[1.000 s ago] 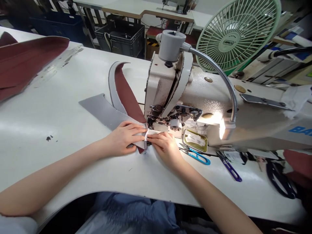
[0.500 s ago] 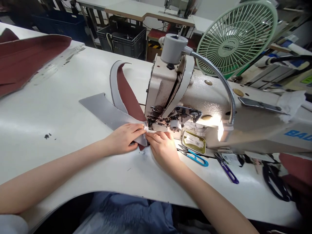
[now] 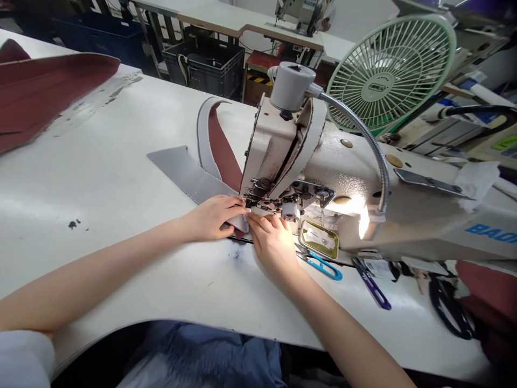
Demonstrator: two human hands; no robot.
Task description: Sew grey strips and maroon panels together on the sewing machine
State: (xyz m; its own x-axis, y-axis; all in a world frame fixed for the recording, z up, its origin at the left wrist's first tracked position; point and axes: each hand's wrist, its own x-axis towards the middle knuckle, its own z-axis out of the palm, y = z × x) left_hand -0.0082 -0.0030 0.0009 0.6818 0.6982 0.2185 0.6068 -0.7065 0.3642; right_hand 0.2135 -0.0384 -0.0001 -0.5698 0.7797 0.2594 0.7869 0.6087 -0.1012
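Left hand (image 3: 214, 216) lies palm down, fingers together, pressing flat on the grey strip (image 3: 181, 170) right at the needle area of the sewing machine (image 3: 323, 178). Right hand (image 3: 272, 240) just beside it, fingertips (image 3: 258, 220) pinched on a small white piece (image 3: 258, 213) at the machine's foot; the two hands nearly touch.

The grey strip runs from under the left hand out to the far left across the white table (image 3: 100, 178). A dark red strip (image 3: 224, 156) with a grey edge curves up from the same spot toward the far side, just left of the machine head. Both strips meet under the hands, near the needle.

Right of the right hand: a small open tin (image 3: 319, 238) against the machine base, then blue-handled snips (image 3: 323, 264), then purple snips (image 3: 374, 285) further right. A lamp on a bendy metal neck (image 3: 363, 134) shines on the machine bed. Green fan (image 3: 390, 75) stands far right behind the machine. Dark red fabric pile (image 3: 44, 91) at the far left table edge. Black crate (image 3: 205, 62) on the floor beyond the table. Blue cloth (image 3: 210, 355) on the lap at the near edge.
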